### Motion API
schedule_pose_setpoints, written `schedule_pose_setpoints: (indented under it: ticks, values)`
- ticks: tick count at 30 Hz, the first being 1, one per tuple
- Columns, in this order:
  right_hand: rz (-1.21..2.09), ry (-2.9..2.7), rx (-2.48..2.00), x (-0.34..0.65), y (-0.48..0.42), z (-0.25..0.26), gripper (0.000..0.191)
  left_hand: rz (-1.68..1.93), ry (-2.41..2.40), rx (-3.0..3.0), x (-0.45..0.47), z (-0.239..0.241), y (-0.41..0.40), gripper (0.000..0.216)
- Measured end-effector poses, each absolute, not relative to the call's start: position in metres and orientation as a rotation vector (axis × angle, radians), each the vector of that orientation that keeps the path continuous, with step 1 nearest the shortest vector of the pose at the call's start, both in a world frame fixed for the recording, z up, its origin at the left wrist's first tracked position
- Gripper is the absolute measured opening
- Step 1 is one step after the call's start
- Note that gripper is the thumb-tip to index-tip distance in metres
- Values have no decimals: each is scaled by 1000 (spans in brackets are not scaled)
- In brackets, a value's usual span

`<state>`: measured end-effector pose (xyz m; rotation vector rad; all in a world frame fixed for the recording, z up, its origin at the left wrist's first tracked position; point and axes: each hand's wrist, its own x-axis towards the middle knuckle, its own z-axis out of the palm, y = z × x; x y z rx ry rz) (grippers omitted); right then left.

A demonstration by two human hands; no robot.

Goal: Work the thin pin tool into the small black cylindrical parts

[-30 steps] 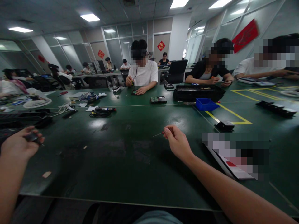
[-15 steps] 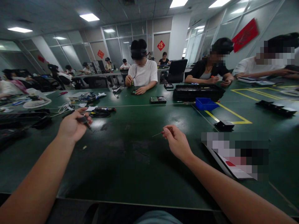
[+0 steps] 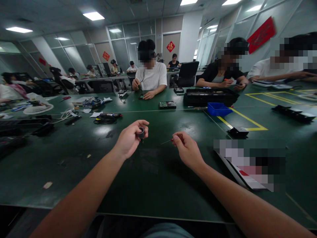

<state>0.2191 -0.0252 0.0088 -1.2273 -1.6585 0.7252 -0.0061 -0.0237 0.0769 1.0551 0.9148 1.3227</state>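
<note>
My left hand (image 3: 132,138) is raised over the middle of the green table, fingers curled around a small dark roll (image 3: 140,133) that looks like black tape. A short dark end hangs below the roll. To the right, my right hand (image 3: 187,148) pinches a thin, straight, wire-like piece (image 3: 165,142), red where it meets the fingertips; the rest of it is hidden in the hand. Its thin end points left, toward my left hand. The two hands are apart, and the held things do not touch.
A bundled black cable (image 3: 106,118) lies beyond my left hand. Farther back are a green circuit board device (image 3: 167,104), a long black tray (image 3: 210,97) and a blue bin (image 3: 219,109). A white booklet (image 3: 241,173) lies by my right forearm. Co-workers sit across the table.
My left hand has moved right, from near the cable to the middle of the table, still holding the dark roll. My right hand has stayed in place.
</note>
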Motion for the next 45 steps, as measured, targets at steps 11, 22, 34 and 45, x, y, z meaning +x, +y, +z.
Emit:
schedule_pose_setpoints:
  ticks: [11, 22, 34, 45]
  values:
    - [667, -1656, -1242, 218, -28, 10, 22, 927, 1229, 1782, 33, 19, -24, 30]
    - [698, -1637, -1249, 218, -30, 13, 23, 873, 1417, 1963, 14, 0, -16, 33]
    - [811, -1410, -1085, 218, -29, 15, 26, 920, 1414, 2053, 4, -5, -8, 44]
    - [865, -1425, -1091, 217, -26, 12, 27, 898, 1316, 2155, 7, 0, -9, 37]
